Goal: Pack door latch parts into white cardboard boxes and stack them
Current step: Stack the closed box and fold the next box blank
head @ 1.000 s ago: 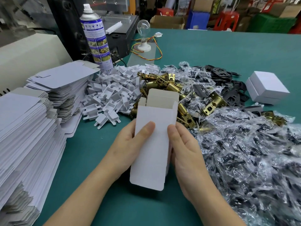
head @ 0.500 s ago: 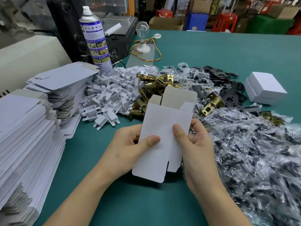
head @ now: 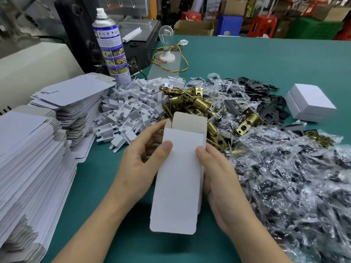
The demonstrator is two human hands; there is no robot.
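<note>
I hold an unfolded white cardboard box [head: 180,179] upright over the green table, its top flap open toward the parts. My left hand [head: 140,166] grips its left side, thumb on the front face and fingers behind. My right hand [head: 220,179] grips the right edge, thumb on the front. Behind the box lies a heap of brass door latches [head: 191,103]. White plastic inserts [head: 133,111] are piled to the left, black plates [head: 266,99] to the right. Clear bags of screws [head: 288,175] cover the right side. A finished white box [head: 311,103] sits at far right.
Stacks of flat white box blanks [head: 28,160] fill the left edge, with a second stack [head: 74,95] behind. A spray can [head: 112,48], a light bulb on a wired base [head: 166,44] and a dark machine [head: 79,31] stand at the back. Bare green table [head: 266,59] lies beyond the piles.
The box was squared up and turned straight in my hands, and its lower flaps now lie flush. My left fingers moved up behind the top left corner.
</note>
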